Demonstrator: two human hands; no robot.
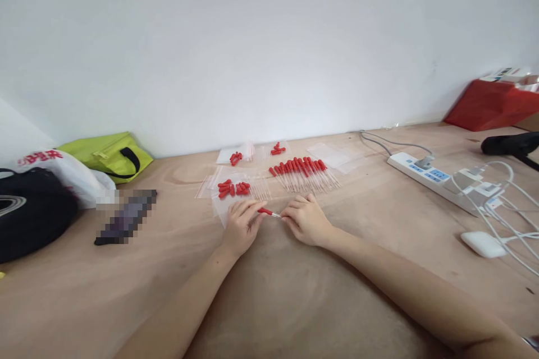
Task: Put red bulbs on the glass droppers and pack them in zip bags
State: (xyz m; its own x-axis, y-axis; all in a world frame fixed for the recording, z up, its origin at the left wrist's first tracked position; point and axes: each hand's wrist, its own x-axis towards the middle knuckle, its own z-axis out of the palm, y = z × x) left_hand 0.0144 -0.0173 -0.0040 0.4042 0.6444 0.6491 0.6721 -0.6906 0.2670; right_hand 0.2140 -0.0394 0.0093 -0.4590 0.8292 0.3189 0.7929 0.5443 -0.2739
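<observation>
Between my hands is a dropper with a red rubber bulb (265, 211) and a thin clear tube (275, 215). The fingers of my left hand (243, 227) pinch the bulb end. My right hand (307, 220) is closed round the tube, whose far end is hidden in the fingers. Beyond my right hand lies a row of red-bulbed droppers (301, 167), tubes toward me. Loose red bulbs (227, 187) and several bare clear tubes (260, 188) rest on plastic bags just past my left hand. Smaller groups of red bulbs (236, 158) sit farther back.
Clear zip bags (334, 157) lie near the wall. To the right are a white power strip (438, 179) with cables, a white charger (483, 244) and a red bag (490, 105). On the left are a blurred phone-like object (128, 217), a yellow-green bag (105, 151) and a black bag (40, 224).
</observation>
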